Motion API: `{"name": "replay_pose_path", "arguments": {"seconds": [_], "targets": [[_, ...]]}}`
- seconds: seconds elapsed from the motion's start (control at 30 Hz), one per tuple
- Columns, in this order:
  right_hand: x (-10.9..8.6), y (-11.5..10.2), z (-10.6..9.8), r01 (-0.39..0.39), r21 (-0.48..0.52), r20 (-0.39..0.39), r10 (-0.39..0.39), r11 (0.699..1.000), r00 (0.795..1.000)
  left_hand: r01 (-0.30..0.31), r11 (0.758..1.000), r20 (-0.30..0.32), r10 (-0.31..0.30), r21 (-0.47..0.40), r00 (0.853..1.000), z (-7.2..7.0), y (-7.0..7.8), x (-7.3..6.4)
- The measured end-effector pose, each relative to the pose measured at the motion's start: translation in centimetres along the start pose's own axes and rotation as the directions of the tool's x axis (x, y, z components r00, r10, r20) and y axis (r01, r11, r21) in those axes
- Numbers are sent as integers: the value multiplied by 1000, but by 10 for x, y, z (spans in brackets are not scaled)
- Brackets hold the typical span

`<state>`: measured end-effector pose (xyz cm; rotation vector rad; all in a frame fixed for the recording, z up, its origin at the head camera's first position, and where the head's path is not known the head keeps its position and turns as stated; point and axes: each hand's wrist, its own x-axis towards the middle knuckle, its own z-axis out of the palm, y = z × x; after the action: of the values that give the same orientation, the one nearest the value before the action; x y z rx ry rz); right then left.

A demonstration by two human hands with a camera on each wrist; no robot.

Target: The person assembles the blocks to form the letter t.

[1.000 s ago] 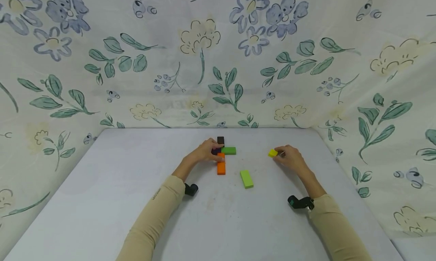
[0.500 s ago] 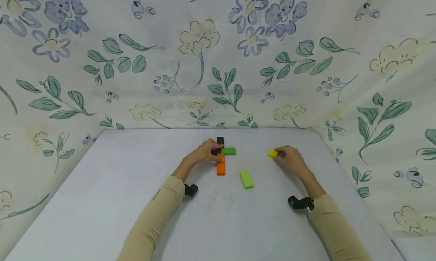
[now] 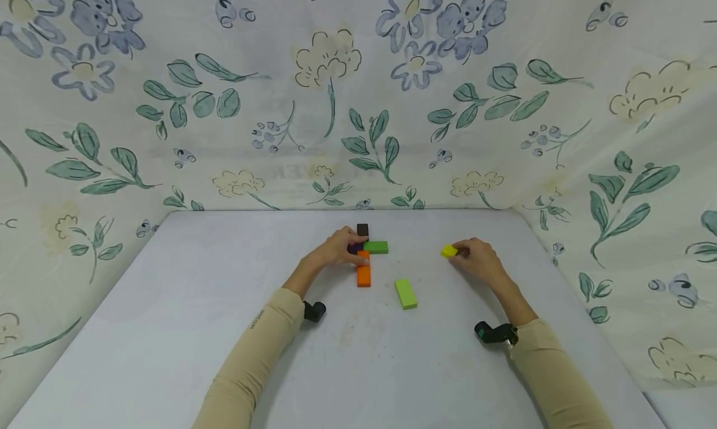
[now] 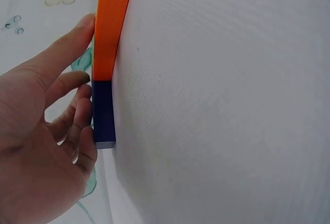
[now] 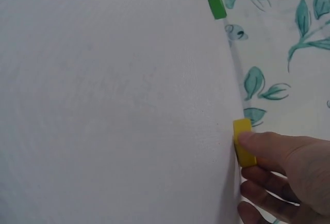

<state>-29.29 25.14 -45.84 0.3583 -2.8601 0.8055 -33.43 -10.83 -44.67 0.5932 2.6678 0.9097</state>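
Note:
My left hand [image 3: 337, 247] rests on a cluster of blocks in the head view, fingertips spread over them. Under it are a black block [image 3: 363, 231], a dark purple block [image 4: 103, 113], a green block [image 3: 376, 248] and orange blocks [image 3: 364, 277]. In the left wrist view the thumb touches the orange wood and the other fingers lie against the purple block, without curling round it. Over to the right, my right hand [image 3: 477, 258] pinches a yellow block [image 5: 245, 144] between thumb and fingers, low over or on the table; the exact contact is hard to see.
A lime-green block [image 3: 406, 294] lies at a slant on the white table [image 3: 358, 367], nearer the person than the cluster. Behind the table hangs a floral cloth [image 3: 302, 124]. Both wrists carry small black cameras [image 3: 495, 333].

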Motion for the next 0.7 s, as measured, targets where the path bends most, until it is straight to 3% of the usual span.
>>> {"name": "replay_pose_path", "arguments": {"seconds": [0.7], "targets": [[-2,-11,-1,-4,26,-13,4,1000,1000,0,1000,8,0,11,1000,0,0,1]]}}
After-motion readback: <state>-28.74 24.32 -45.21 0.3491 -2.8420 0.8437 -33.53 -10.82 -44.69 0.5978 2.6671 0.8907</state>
